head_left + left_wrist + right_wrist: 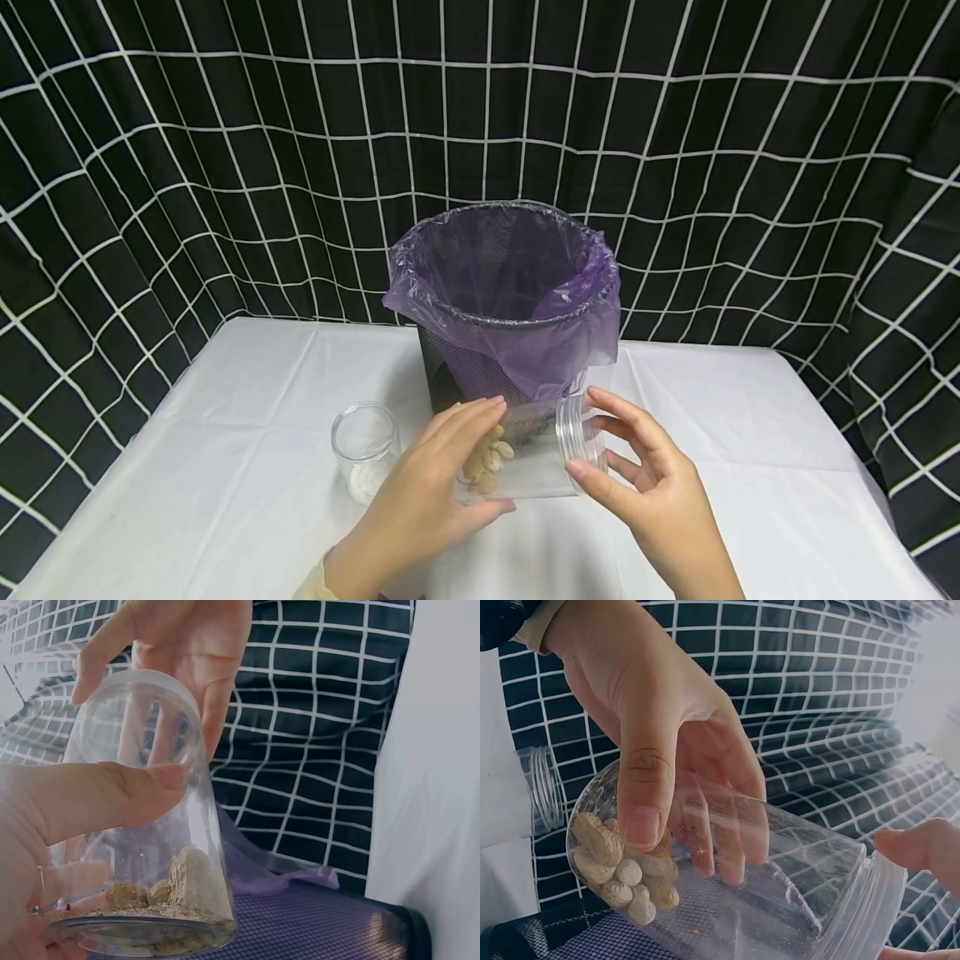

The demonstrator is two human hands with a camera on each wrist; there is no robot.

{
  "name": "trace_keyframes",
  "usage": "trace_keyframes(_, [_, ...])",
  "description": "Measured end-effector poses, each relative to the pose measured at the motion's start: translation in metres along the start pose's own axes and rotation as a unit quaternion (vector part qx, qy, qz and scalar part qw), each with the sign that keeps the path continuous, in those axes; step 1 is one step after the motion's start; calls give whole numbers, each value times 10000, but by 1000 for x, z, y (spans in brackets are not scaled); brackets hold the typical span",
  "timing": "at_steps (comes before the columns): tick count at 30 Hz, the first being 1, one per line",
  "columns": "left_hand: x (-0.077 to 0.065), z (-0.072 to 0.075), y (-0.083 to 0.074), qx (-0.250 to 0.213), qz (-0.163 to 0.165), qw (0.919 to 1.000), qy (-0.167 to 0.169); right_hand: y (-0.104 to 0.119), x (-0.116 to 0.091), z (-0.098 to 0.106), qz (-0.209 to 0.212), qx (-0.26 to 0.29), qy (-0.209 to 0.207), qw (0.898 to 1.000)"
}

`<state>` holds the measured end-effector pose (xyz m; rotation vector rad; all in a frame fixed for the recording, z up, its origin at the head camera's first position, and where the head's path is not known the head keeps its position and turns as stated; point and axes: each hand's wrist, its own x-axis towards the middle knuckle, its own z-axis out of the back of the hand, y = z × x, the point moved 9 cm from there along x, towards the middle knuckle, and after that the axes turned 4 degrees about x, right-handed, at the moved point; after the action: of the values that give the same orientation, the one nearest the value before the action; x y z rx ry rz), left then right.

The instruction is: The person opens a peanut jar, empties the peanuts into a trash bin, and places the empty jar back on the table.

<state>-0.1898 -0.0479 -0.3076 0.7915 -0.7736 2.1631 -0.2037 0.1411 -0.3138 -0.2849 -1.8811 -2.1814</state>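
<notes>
A clear plastic jar (532, 471) lies on its side in the air in front of the bin, in the head view. Shelled-looking pale peanuts (626, 874), still in their husks, are gathered at its base end with some crumbs. My left hand (431, 479) grips that base end, thumb below and fingers over the top. At the other end, my right hand (652, 483) pinches the clear ridged lid (885, 900) between thumb and fingers. The lid sits at the jar's mouth.
Behind the hands stands a black mesh bin (450, 367) lined with a purple bag (525, 342) folded over its rim. A second clear jar (366, 446) stands upright left of my left hand on the white tablecloth (247, 467). Black-and-white grid curtain (315, 167) surrounds the table.
</notes>
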Motion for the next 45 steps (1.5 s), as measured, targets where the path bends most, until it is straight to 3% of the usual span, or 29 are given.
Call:
trace_keyframes(5, [0,0,0,-25,-16,10000,-14,4,0,-2,185,222,90,9995])
trace_keyframes(14, [1,-1,0,11,-11,10000,-31,3,0,-2,170,103,113,9997])
trace_keyframes(24, [1,0,0,35,-18,10000,-18,-5,0,1,-180,-210,-12,9996])
trace_keyframes(37, [0,-1,0,-16,-34,10000,-20,3,-1,-4,324,115,368,9987])
trace_keyframes(45, [1,0,0,2,-48,10000,-32,-6,-1,-5,-230,-387,219,9987])
